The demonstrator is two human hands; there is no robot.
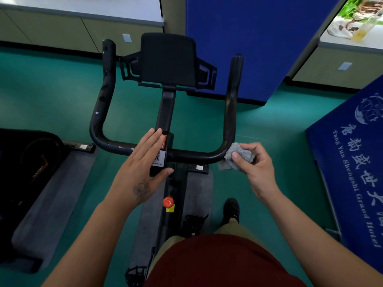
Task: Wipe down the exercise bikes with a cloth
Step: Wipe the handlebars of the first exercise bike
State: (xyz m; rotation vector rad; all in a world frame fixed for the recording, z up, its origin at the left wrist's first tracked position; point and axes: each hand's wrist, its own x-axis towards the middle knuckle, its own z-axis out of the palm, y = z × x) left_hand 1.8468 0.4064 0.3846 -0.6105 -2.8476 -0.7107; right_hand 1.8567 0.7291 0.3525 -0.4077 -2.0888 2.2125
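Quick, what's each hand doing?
Left hand: open, flat on the black handlebar centre.
Right hand: gripping the crumpled grey cloth.

Under the flat left hand (141, 160), part of the handlebar (194, 156) and much of the white label (160, 158) lay hidden, and the label's print was too small to read. The right hand (256, 164) pinched the cloth (238, 155), whose far side its fingers covered. Below the hands, the person's body hid the saddle end of the bike. A second machine (31, 162), left of the grip, was cut off by the picture's edge.
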